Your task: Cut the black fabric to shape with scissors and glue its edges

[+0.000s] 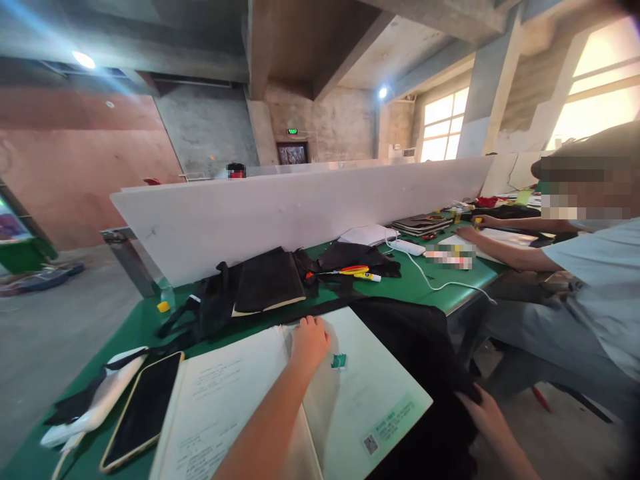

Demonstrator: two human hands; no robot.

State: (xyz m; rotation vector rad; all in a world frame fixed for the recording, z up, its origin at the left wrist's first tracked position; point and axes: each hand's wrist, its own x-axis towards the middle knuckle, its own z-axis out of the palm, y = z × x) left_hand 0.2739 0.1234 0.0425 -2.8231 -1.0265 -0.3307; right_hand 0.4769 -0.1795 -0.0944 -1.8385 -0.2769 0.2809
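An open book (225,390) with a pale green cover flap (373,380) lies across the table in front of me. My left hand (311,343) is at the book's top edge near the fold, its fingers curled onto it. Under the cover flap spreads a black cloth (415,333) that hangs over the table edge on the right. My right hand (483,410) grips this cloth by its edge, low on the right; its fingertips are partly hidden by the fabric.
Left of the book lie a phone (145,407) and a white power strip (103,393). Behind it are a black-covered book (267,280), orange-handled scissors (353,271) and black scraps. A white partition (310,210) runs along the back. A co-worker (595,267) sits at the right.
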